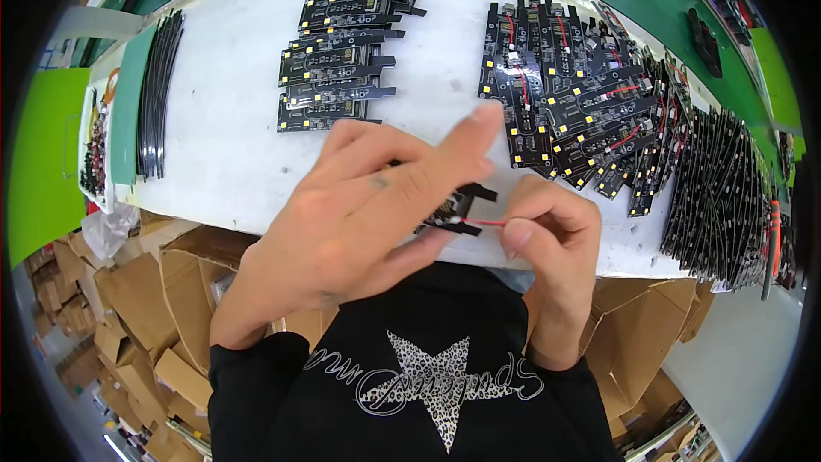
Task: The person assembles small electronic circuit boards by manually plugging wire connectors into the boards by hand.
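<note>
Over the near edge of the white table, my left hand is closed around a black circuit board, covering most of it. Only the board's forked right end shows past the fingers. A short red wire runs from that end to my right hand, which pinches the wire's other end between thumb and finger. Whatever tip the wire has there is hidden. Behind my left hand lies an overlapping row of similar black boards with yellowish square parts. Beyond my right hand spreads a pile of boards carrying red wires.
A dense stack of black boards fills the right side, beside an orange-handled tool. Long black strips lie at the left, next to a white tray of small parts. Cardboard boxes stand below the table edge.
</note>
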`<state>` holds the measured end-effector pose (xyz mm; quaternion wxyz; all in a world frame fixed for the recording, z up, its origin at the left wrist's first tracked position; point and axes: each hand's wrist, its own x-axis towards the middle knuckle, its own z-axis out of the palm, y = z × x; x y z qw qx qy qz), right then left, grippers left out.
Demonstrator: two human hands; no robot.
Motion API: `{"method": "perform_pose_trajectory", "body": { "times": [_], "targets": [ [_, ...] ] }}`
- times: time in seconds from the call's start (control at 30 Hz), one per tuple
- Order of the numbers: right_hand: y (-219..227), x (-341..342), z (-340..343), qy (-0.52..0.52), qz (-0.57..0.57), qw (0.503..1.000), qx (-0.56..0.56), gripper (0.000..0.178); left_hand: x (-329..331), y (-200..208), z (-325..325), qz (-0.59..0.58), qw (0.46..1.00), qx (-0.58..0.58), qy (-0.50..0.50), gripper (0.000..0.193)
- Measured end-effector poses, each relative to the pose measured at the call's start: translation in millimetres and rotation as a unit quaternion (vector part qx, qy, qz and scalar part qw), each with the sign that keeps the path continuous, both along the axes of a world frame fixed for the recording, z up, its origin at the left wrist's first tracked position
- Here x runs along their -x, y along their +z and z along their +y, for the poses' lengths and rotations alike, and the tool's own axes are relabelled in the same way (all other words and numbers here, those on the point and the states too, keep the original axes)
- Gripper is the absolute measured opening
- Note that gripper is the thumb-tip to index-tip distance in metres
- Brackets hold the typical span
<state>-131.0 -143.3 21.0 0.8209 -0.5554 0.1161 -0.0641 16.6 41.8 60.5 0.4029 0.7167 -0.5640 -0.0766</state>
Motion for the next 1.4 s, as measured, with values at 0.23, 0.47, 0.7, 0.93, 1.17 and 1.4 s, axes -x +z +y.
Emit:
{"method": "perform_pose_trajectory", "body": {
  "times": [0.23,0.47,0.7,0.93,1.17,1.4],
  "targets": [
    [6,0,12,-0.074,-0.021,0.934,0.348,0.021,-20,8,30,-0.058,0.990,-0.063,0.111,0.093],
    [-16,-30,45,-0.077,-0.140,0.835,0.527,0.028,-36,0,55,-0.034,0.982,-0.045,0.182,0.096],
    [-18,-27,41,-0.081,-0.117,0.819,0.556,0.030,-42,-6,50,-0.029,0.982,-0.062,0.179,0.093],
    [-17,-17,34,-0.103,-0.108,0.833,0.533,0.027,-49,-11,22,-0.054,0.978,-0.122,0.157,0.097],
    [-26,-18,39,-0.123,-0.157,0.832,0.518,0.025,-29,-14,-26,-0.126,0.986,-0.039,0.102,0.082],
    [-29,-15,38,-0.146,-0.204,0.821,0.513,0.028,-13,-25,-121,-0.056,0.998,-0.001,0.038,0.077]
  ]
}}
